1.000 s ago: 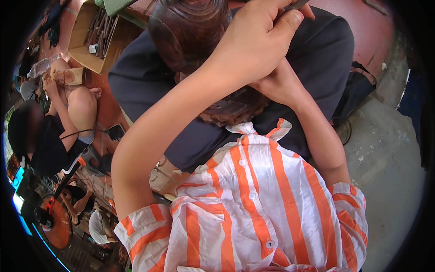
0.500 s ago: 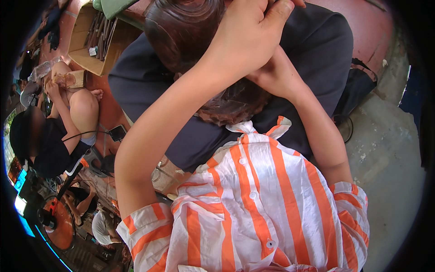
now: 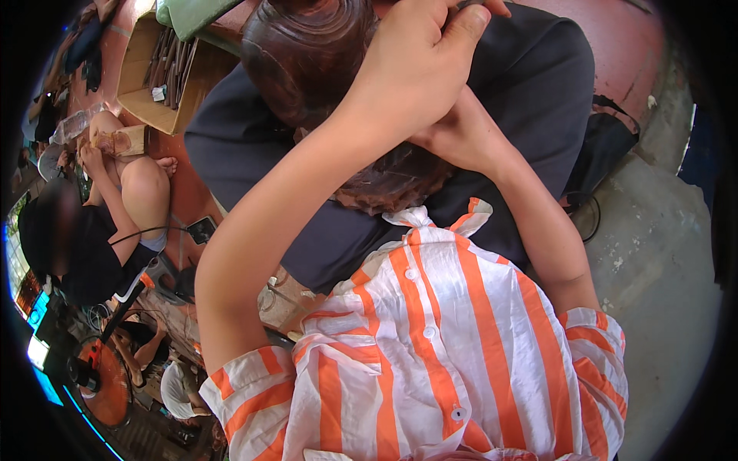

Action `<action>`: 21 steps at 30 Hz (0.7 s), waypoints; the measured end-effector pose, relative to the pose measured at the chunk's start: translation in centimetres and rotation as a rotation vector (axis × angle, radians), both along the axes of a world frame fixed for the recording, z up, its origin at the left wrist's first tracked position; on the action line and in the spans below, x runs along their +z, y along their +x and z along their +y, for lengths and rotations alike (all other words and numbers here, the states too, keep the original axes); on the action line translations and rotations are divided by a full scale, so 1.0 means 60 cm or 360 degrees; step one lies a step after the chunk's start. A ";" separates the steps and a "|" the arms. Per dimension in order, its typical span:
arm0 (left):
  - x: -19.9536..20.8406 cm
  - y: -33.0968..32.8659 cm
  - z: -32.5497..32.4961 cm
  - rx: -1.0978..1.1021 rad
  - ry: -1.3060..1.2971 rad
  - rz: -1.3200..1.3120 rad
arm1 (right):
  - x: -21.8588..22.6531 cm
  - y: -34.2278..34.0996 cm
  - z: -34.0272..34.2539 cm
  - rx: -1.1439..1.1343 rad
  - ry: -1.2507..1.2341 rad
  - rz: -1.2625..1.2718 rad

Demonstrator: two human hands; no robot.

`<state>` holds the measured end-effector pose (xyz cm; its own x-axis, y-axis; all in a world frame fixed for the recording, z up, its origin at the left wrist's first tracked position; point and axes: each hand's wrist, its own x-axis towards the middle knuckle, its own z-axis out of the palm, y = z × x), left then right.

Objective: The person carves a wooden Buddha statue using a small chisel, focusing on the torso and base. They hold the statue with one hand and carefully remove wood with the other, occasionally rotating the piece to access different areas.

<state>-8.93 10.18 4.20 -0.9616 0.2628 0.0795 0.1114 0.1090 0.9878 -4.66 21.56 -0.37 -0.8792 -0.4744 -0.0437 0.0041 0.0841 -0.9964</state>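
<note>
A dark brown, glossy piece of carved wood (image 3: 307,73) rests in my lap between my legs; its lower part has a rough, jagged edge. My left hand (image 3: 423,65) reaches across its right side at the top of the view, closed, thumb pressed to the fingers. A bit of something dark shows at those fingertips, too little to name. Below and partly behind it, my right hand (image 3: 461,134) is curled close against the wood. What it grips is hidden by my left hand and wrist.
At upper left a cardboard box (image 3: 150,104) holds several thin dark sticks, beside a green object (image 3: 192,15). Another person (image 3: 77,230) sits at left, hands at a wooden block (image 3: 131,140). A phone-like device (image 3: 201,230) and an orange round fan (image 3: 106,384) are there too.
Both hands and the carved wood sit slightly further left in the view. The surroundings at left have shifted a little. Both hands keep the same grip.
</note>
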 end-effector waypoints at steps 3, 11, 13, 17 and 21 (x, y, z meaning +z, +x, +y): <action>-0.021 -0.003 0.004 0.0013 0.0094 0.0147 | -0.009 0.001 -0.003 -0.0042 -0.0050 0.0141; 0.011 -0.002 0.003 -0.0003 -0.0029 -0.0045 | -0.017 -0.001 0.002 0.0048 0.0020 0.0095; 0.018 -0.007 -0.006 -0.0059 -0.0061 -0.0173 | -0.014 -0.011 0.003 0.0082 0.0012 0.0045; 0.003 -0.012 0.005 -0.0011 0.0001 -0.0051 | -0.017 -0.014 0.005 0.0029 -0.0020 0.0071; -0.005 0.001 -0.001 -0.0005 -0.0006 0.0004 | -0.006 -0.001 0.001 0.0078 -0.0009 -0.0216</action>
<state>-8.87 10.10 3.90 -0.9606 0.2659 0.0809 0.1142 0.1123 0.9871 -4.74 21.62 -0.72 -0.8412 -0.5171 -0.1580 0.1350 0.0821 -0.9874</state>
